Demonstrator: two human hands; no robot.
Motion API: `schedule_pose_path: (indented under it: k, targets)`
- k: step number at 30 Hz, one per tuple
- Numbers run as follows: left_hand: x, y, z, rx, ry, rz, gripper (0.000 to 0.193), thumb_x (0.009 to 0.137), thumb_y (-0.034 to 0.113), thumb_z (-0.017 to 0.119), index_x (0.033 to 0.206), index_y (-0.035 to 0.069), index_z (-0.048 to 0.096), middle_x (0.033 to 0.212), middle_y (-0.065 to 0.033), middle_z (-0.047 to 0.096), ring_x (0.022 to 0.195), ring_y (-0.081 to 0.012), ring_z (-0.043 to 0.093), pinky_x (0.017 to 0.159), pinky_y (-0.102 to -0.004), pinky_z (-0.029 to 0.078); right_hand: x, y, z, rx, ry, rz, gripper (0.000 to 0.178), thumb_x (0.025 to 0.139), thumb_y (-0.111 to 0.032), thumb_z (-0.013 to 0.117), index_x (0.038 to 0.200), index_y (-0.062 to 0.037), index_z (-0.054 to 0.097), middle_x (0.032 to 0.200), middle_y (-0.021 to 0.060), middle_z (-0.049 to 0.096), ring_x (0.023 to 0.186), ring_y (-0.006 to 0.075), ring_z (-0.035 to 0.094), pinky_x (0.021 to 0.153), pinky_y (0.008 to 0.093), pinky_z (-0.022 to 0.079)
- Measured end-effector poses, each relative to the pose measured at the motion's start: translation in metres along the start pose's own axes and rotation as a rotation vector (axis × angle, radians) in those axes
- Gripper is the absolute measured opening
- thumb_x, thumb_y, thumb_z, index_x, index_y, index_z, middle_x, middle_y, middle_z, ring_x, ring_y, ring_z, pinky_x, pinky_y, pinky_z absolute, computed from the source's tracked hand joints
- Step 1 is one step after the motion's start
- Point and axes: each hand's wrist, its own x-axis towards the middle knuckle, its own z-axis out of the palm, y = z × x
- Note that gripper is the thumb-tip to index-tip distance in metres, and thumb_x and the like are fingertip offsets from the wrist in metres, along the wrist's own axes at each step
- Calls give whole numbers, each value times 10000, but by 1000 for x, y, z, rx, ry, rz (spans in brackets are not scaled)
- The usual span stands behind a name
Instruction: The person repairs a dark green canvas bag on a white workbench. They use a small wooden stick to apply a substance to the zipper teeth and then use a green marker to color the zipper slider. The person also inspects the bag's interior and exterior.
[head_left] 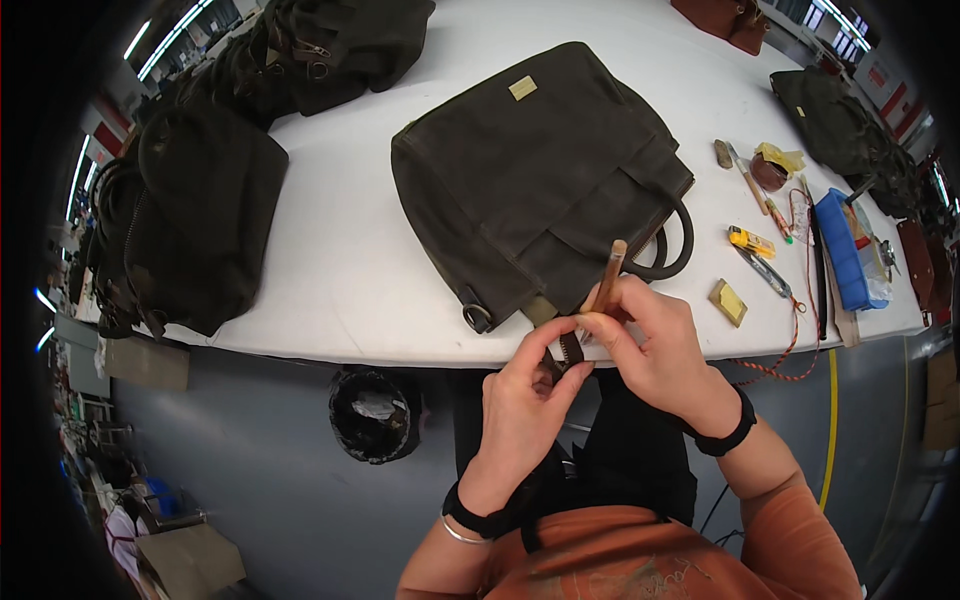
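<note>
A dark olive handbag (520, 170) lies flat on the white table, its round handle (685, 235) toward the right and a small gold label near its far edge. At the table's front edge, my left hand (522, 405) pinches the dark zipper end (571, 348) of this bag between thumb and fingers. My right hand (660, 345) is closed around a slim wooden-handled tool (611, 272), held slanted with its butt up. The tool's lower tip points at the zipper, close to my left fingertips; its exact kind is hard to make out.
More dark bags (205, 210) stand at the left and far right (835, 120). On the right lie a yellow cutter (751, 241), grey snips (765, 272), a yellowish block (728, 302), a corded string and a blue tray (845, 250). Below the table is a black-lined bin (372, 415).
</note>
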Motion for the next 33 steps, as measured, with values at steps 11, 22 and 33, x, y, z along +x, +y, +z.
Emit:
schedule_pose_path:
  k: [11,22,33]
  targets:
    - [0,2,-1,48,-36,-29,484,871,-11,699,1322,-9,523,710,-19,651,660,-43,640,597,-203,526,-5,2,0,-117,-79,-227,107,884,-43,649,945,9,579,783,144,592,665,301,599,587,366,471]
    - [-1,5,-5,31,-23,-35,474,882,12,701,1324,-7,528,713,-6,643,657,-36,622,603,-208,526,-7,7,11,-5,20,-157,112,901,-53,648,944,19,574,767,134,603,625,254,607,563,340,469]
    - [-39,68,-48,426,123,459,441,894,73,682,1313,49,549,759,-66,623,649,-127,595,590,-259,504,-6,11,8,57,21,-31,193,920,-134,629,920,-7,483,763,180,585,703,400,599,604,448,462]
